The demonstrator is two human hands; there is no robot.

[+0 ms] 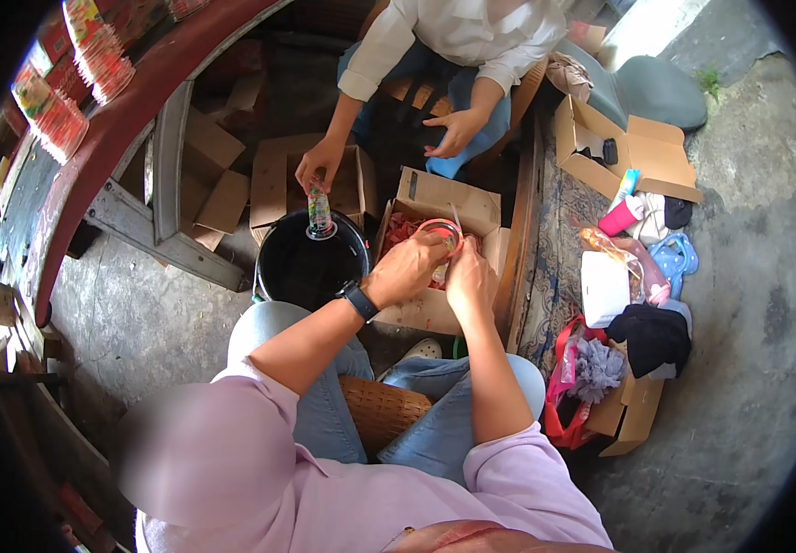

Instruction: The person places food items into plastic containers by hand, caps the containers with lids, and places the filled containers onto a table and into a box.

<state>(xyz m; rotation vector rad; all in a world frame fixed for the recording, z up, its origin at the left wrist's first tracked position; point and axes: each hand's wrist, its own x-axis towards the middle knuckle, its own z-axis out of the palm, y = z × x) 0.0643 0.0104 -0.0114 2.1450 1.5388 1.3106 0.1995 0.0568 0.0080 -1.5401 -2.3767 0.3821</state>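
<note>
A small round plastic cup with a red rim (447,229) is held between my two hands, above an open cardboard box. My left hand (406,268), with a dark watch on its wrist, has its fingers at the cup's near left edge. On the right side my right hand (470,278) grips it, and a thin pale strip (454,216) stands up behind the rim. My fingers hide much of the cup. Red scraps (401,231) lie in the cardboard box (449,190) below.
Opposite me, a person's hand (322,166) holds a printed clear cup (319,216) over a black bucket (280,259). Another cardboard box (277,173) stands behind. Stacked cups (52,114) sit on the red-edged table. Bags and clothes (650,335) lie at right.
</note>
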